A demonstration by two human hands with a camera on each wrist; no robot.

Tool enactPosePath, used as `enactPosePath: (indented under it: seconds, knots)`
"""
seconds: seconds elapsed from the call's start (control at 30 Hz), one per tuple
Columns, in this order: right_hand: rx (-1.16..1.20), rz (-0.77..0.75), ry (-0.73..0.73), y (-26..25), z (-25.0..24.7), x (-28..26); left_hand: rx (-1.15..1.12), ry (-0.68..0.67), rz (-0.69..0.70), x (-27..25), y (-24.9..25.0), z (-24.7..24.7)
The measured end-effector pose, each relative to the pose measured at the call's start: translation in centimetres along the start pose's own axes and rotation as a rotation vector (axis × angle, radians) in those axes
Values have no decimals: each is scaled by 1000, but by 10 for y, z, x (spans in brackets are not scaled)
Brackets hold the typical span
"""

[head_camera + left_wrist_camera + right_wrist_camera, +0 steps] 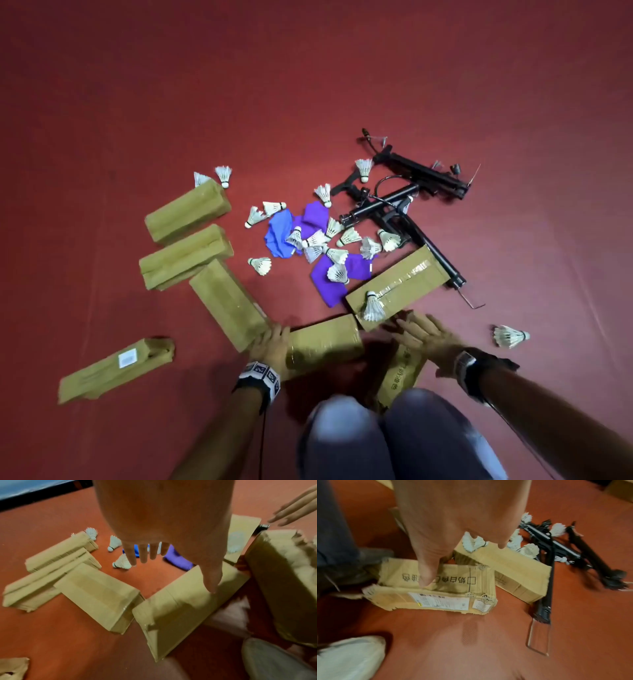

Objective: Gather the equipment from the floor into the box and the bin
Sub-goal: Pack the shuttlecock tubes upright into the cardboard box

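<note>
The taped carton (325,346) lies just before the knees (346,442). Left hand (272,344) and right hand (423,334), fingers straight, hover at its ends. It seems stiff and light; hold both short ends.

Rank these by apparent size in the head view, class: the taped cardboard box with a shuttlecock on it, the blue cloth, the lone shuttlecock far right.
1. Taped cardboard box, clearly largest.
2. Blue cloth.
3. Lone shuttlecock, smallest, though it lies nearer the camera.
</note>
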State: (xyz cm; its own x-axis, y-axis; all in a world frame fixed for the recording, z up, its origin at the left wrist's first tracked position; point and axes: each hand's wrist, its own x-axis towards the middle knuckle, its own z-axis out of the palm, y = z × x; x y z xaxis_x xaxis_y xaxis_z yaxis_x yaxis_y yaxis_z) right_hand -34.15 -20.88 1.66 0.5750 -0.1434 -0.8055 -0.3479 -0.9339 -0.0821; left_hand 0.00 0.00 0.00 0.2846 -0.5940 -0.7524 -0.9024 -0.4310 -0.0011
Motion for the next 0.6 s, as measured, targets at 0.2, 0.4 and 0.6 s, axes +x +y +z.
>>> enactPosePath:
  seconds: [0.2,0.4,0.6]
  knots:
    - [-271,-152,119,18,78,117,-53,25,-38,104,-20,106]
    - [-360,-113,-37,10,76,125,-176,-52,26,112,-11,124]
    - [-204,-46,53,-10,10,58,-266,-143,-115,71,-1,76]
